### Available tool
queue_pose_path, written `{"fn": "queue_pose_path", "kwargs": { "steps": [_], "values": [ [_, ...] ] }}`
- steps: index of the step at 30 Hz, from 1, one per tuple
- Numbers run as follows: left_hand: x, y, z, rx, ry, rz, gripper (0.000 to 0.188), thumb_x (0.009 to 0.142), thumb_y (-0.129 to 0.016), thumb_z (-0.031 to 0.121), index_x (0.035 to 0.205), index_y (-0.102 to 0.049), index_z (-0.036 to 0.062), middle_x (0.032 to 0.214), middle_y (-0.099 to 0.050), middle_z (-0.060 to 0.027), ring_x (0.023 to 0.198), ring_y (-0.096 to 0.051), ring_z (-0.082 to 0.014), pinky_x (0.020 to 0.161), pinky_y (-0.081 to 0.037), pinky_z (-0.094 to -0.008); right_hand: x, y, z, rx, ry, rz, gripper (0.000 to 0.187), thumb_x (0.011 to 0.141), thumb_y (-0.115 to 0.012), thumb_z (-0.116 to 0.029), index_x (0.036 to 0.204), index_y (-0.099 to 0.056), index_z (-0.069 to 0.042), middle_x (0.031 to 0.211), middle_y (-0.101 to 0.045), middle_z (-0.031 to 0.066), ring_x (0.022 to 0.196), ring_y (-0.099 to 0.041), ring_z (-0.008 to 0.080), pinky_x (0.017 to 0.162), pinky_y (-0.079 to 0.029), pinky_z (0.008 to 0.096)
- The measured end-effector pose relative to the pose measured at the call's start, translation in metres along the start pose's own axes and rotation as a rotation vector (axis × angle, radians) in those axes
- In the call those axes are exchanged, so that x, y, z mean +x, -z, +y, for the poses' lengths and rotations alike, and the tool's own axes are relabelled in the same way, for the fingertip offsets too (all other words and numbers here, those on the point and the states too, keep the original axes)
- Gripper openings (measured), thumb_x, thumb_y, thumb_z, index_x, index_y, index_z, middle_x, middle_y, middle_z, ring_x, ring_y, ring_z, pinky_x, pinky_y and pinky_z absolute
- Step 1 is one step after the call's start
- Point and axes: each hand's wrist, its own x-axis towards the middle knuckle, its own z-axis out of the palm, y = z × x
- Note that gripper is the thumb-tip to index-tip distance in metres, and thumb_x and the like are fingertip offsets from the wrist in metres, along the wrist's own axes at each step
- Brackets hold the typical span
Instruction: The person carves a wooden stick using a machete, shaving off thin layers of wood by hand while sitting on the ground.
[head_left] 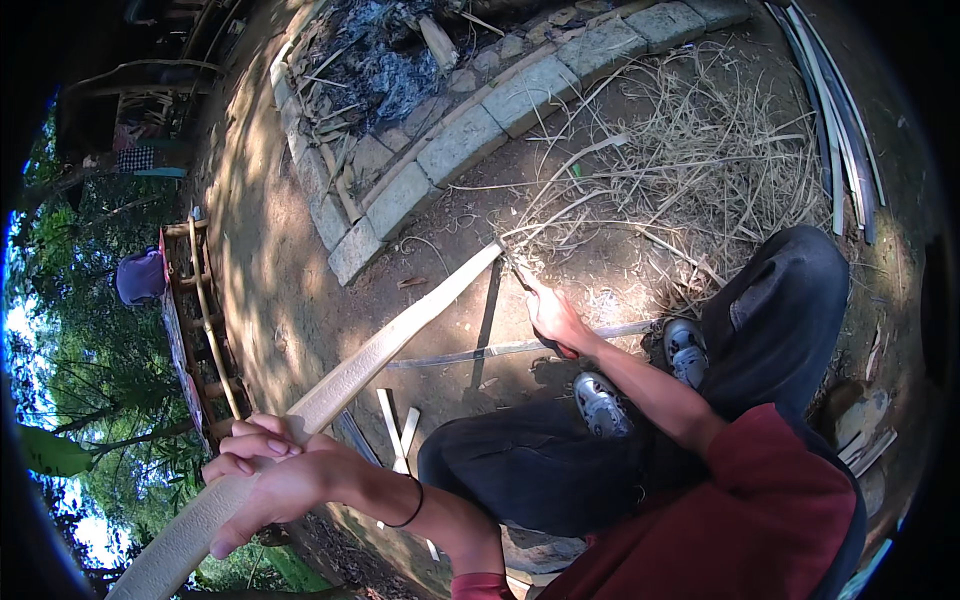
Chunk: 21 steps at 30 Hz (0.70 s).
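Observation:
My left hand (275,475) is closed around a long, flat, pale strip of wood or bamboo (390,335). It runs from the lower left, up and across, to a narrower far end. My right hand (556,318) grips a knife (519,270), with a bit of reddish handle showing below the fist. The dark blade meets the strip's far end, where thin curled shavings (565,215) trail off to the right. Most of the knife's handle is hidden by my fingers.
A heap of shavings (715,155) covers the ground at the right. Stone blocks (465,145) border an ash pit (385,70). Long strips (835,120) lie at the far right. Short pale pieces (400,430) lie by my left knee. A bamboo railing (208,310) stands at the left.

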Motion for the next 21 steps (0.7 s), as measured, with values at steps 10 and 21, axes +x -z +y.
{"fn": "queue_pose_path", "kwargs": {
  "steps": [10,21],
  "values": [
    [0.005,0.002,-0.008,-0.045,0.027,-0.005,0.073,0.082,-0.004,0.083,0.07,-0.025,0.0131,0.048,-0.021,0.0007,0.045,-0.019,-0.0115,0.038,-0.021,-0.022,-0.003,0.004,0.008,-0.024,-0.061,0.015,0.057,0.093,-0.044,-0.018,0.148,-0.03,-0.013,0.072,-0.062,0.0239,0.064,-0.061,0.0416,0.058,-0.048,0.0499],
    [0.024,0.015,-0.025,-0.014,-0.019,0.107,0.07,0.088,-0.01,0.078,0.072,-0.029,0.0127,0.049,-0.024,0.001,0.042,-0.024,-0.0115,0.036,-0.024,-0.0203,-0.051,0.023,-0.126,0.179,-0.01,-0.101,0.03,0.093,-0.05,-0.017,0.117,-0.056,0.001,0.075,-0.062,0.0258,0.07,-0.062,0.0431,0.065,-0.049,0.0499]
  ]
}}
